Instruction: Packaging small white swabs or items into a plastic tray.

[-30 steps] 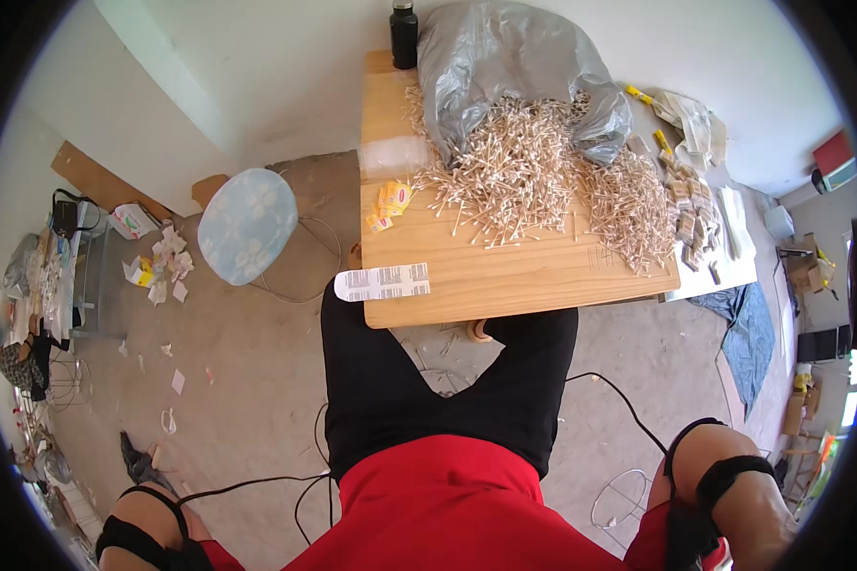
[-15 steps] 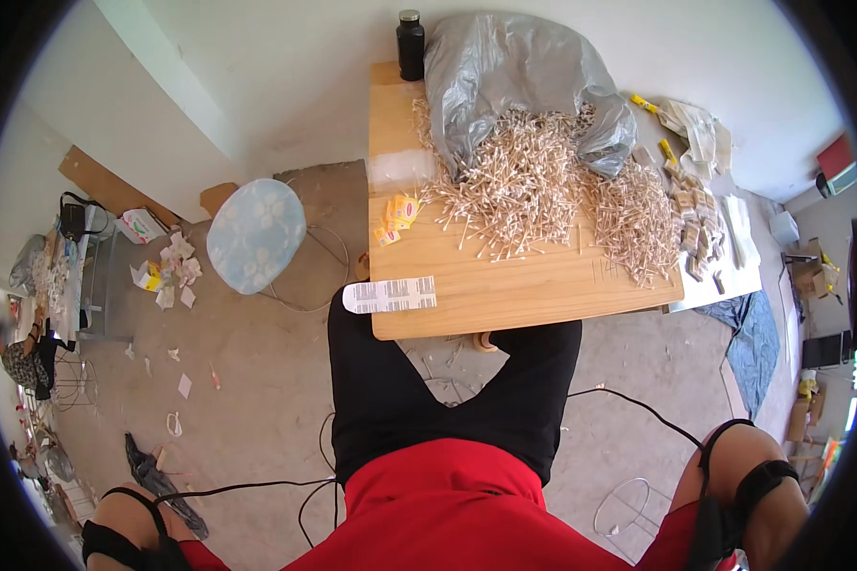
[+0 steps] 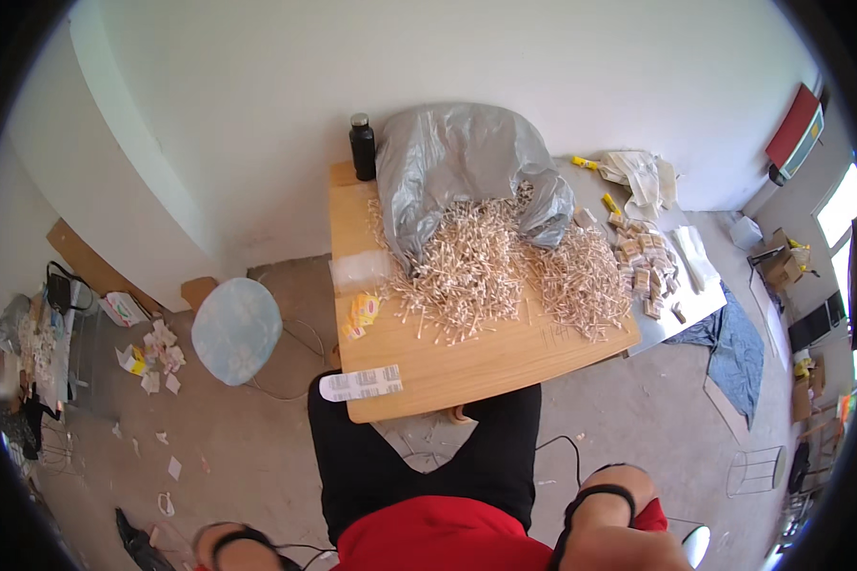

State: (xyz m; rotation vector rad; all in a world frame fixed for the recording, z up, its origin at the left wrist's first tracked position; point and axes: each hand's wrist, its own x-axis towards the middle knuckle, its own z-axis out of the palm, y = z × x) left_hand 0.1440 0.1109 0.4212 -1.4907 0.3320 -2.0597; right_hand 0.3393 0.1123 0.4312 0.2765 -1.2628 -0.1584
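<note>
Neither of my hands shows; only my bent arms with black straps come in at the lower edge, the left arm [image 3: 243,550] and the right arm [image 3: 611,509]. In front of my knees stands a wooden table [image 3: 448,381]. A large heap of cotton swabs [image 3: 467,271] spills over it from a grey plastic bag [image 3: 462,147]. To its right lies a smaller heap of swabs [image 3: 586,285]. Along the near left edge rests a white printed strip [image 3: 364,383], with yellow packets [image 3: 362,312] behind it.
A black bottle [image 3: 362,150] stands at the table's back left corner. Several small bundles [image 3: 646,262] and yellow tubes [image 3: 609,203] lie on a surface at the right. Left of the table is a stool with a pale blue cover [image 3: 238,333]; paper scraps [image 3: 160,352] litter the floor.
The view has tilted up, so the table sits lower and slightly further left in the picture. Both my arms have drawn inward toward my body. The things on the table look unmoved.
</note>
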